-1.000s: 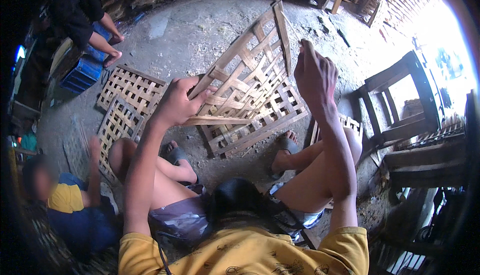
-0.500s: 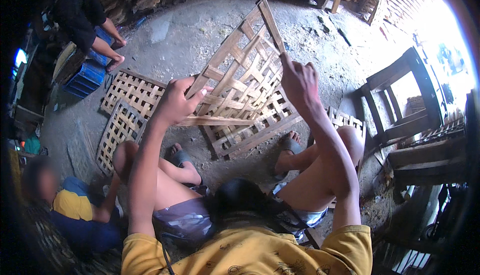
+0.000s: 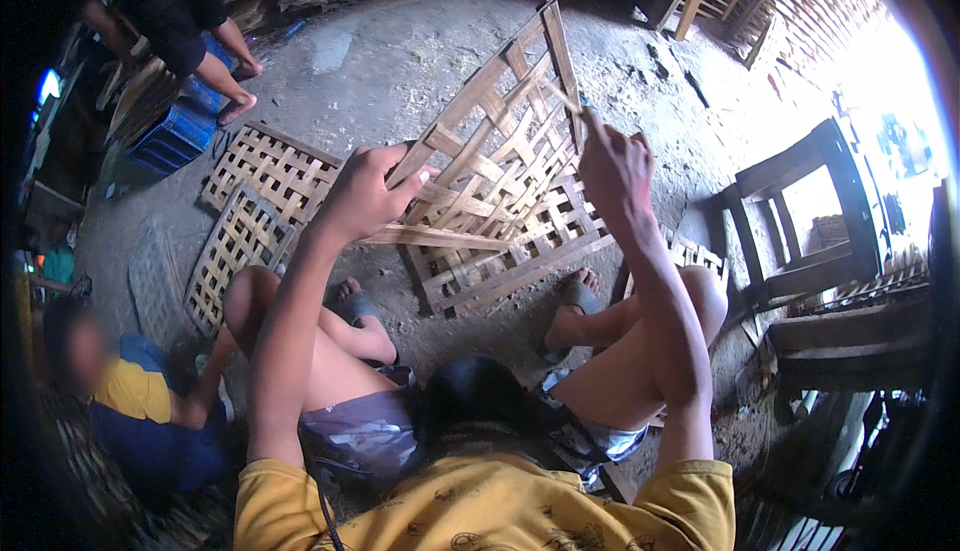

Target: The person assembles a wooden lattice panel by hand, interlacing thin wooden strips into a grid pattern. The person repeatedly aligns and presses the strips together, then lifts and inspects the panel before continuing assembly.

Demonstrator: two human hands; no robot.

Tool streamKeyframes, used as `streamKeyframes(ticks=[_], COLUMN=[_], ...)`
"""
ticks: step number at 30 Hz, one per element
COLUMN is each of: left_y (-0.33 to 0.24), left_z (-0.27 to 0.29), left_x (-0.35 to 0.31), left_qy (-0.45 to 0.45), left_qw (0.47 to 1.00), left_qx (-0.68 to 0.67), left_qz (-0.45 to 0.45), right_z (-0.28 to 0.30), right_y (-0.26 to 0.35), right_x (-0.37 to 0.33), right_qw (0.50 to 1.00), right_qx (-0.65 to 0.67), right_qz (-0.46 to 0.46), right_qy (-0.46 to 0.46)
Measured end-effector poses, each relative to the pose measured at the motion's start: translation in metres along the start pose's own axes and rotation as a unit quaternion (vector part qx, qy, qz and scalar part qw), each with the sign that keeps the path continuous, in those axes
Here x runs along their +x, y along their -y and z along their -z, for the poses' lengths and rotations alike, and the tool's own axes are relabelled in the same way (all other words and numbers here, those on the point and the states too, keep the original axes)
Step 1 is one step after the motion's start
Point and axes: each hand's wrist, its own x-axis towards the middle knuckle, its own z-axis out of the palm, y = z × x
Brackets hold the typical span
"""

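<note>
A wood-framed panel of woven flat slats (image 3: 490,164) is tilted up in front of me, its far corner raised. My left hand (image 3: 372,193) is closed round the panel's left frame edge, with the thumb on the near face. At the panel's right edge, my right hand (image 3: 619,166) has its fingers curled and its fingertips against the frame. A thin pale strip (image 3: 562,97) runs from the weave to those fingertips; whether they pinch it, I cannot tell. Below, another woven panel (image 3: 470,276) lies on the ground between my feet, partly hidden by the raised one.
Further woven panels (image 3: 262,173) lie left of my knees, and one more (image 3: 690,253) is by my right knee. A dark wooden frame (image 3: 808,213) stands at right. Blue crates (image 3: 178,137) are beside a person (image 3: 175,16) at far left; another person (image 3: 135,391) sits at near left.
The raised panel has shifted slightly right in the view, and my right hand has moved slightly right and down along its edge. My left hand keeps its hold.
</note>
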Motion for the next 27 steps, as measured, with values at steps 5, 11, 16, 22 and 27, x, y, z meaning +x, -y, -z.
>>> streamKeyframes(ticks=[5, 11, 16, 22, 27], left_y=[-0.007, -0.007, -0.001, -0.016, -0.031], left_z=[0.002, -0.001, 0.001, -0.01, -0.016], left_x=[-0.004, 0.003, -0.007, -0.003, -0.006], left_qy=[-0.012, 0.052, -0.021, 0.017, 0.057], left_qw=[1.0, 0.997, 0.999, 0.998, 0.996], left_qx=[0.026, 0.053, 0.027, -0.064, -0.073], left_qz=[-0.008, 0.004, -0.018, -0.026, -0.005], right_z=[0.016, 0.002, 0.017, 0.008, -0.007], right_y=[0.01, 0.003, 0.009, 0.005, -0.003], right_x=[0.008, 0.001, 0.017, 0.01, 0.003], right_qw=[0.995, 0.993, 0.969, 0.976, 0.951], right_qx=[0.056, 0.062, 0.151, 0.177, 0.234], right_qz=[-0.078, -0.082, -0.161, -0.111, -0.073], right_qy=[-0.037, 0.055, 0.114, 0.058, 0.186])
